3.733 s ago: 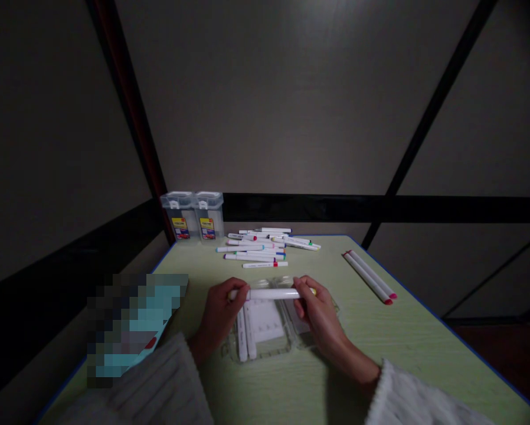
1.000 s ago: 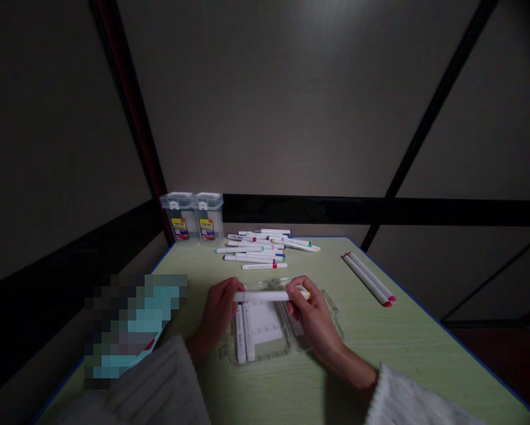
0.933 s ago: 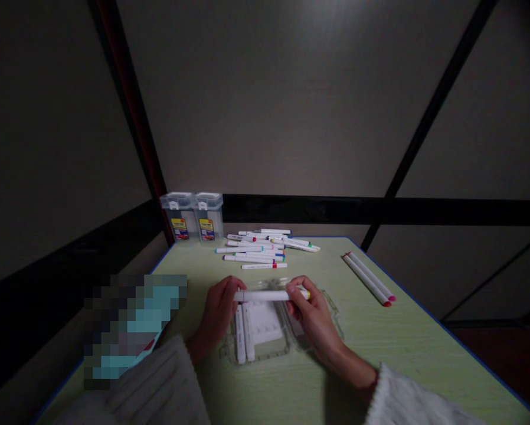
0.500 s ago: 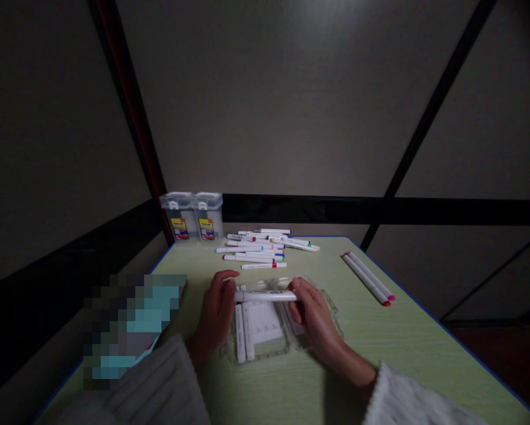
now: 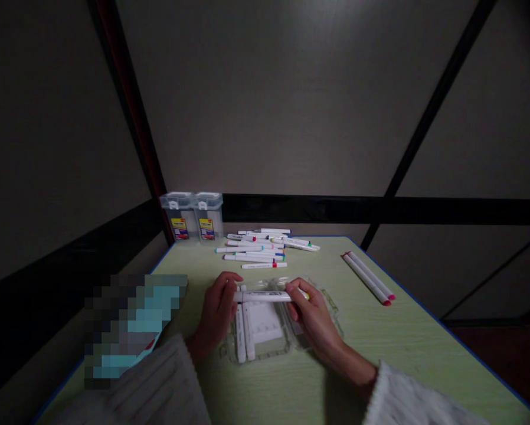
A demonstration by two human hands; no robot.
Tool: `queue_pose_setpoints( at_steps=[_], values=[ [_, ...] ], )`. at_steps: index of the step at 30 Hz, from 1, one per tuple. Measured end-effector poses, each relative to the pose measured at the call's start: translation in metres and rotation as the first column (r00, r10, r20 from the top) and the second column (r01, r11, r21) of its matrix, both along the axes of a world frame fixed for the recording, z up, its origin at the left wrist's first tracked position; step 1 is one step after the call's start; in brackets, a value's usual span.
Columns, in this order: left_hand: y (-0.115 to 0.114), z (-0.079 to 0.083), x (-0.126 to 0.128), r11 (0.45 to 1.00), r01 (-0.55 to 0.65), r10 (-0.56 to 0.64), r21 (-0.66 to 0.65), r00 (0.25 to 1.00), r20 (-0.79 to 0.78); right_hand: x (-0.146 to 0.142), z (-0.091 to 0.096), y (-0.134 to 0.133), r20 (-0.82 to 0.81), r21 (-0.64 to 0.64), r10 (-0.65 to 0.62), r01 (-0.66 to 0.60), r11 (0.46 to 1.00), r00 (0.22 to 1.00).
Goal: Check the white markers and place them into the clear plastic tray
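Observation:
A white marker (image 5: 262, 296) with a yellow end lies level between my hands. My left hand (image 5: 218, 307) pinches its left end, the index finger raised above it. Near its right end, my right hand (image 5: 308, 310) grips the barrel, and the yellow tip shows past the fingers. Below the marker, an opened clear plastic case (image 5: 265, 356) rests on the table. White markers (image 5: 245, 333) stand side by side in the left part of the case, beside a white insert (image 5: 265, 321). My right hand covers much of the case's other half.
Behind the case, several loose white markers (image 5: 251, 258) with coloured ends lie in a pile. Two clear lidded boxes (image 5: 192, 218) stand at the back left. Two white markers with red ends (image 5: 369, 277) lie at the right. A blurred-out object (image 5: 145, 330) is at the left table edge (image 5: 159, 265).
My right hand has shifted slightly left along the marker, so its yellow end now shows. The left hand has barely moved and keeps its grip.

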State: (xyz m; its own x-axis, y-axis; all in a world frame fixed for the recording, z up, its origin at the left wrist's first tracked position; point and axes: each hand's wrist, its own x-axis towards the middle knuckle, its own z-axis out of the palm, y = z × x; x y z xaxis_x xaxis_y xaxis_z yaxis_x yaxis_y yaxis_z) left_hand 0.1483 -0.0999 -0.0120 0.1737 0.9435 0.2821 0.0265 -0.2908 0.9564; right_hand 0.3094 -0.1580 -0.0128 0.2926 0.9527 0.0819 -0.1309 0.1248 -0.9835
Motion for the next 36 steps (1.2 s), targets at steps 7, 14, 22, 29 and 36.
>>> queue_pose_setpoints(
  at_steps=[7,14,22,29,36],
  values=[
    [0.000,0.004,0.000,0.999,0.032,-0.032,-0.033,0.999,0.002,0.001,-0.004,0.000,0.024,0.052,-0.007,0.005,0.999,1.000],
    [0.004,0.003,0.001,0.996,0.073,-0.073,-0.046,0.997,0.019,0.001,-0.003,-0.002,0.015,0.063,-0.030,0.029,0.998,0.999],
    [0.009,0.009,0.003,0.994,0.056,-0.057,-0.090,0.998,-0.003,0.002,-0.006,-0.001,-0.041,0.126,-0.044,0.049,0.991,0.998],
    [0.007,0.007,0.003,0.987,0.086,-0.085,-0.138,0.996,0.010,0.002,-0.004,-0.002,-0.102,0.147,-0.018,0.033,0.989,0.995],
    [0.006,0.011,0.004,0.984,0.022,-0.022,-0.175,1.000,0.006,0.002,-0.001,-0.003,-0.088,0.131,-0.004,0.015,0.991,0.996]
  ],
)
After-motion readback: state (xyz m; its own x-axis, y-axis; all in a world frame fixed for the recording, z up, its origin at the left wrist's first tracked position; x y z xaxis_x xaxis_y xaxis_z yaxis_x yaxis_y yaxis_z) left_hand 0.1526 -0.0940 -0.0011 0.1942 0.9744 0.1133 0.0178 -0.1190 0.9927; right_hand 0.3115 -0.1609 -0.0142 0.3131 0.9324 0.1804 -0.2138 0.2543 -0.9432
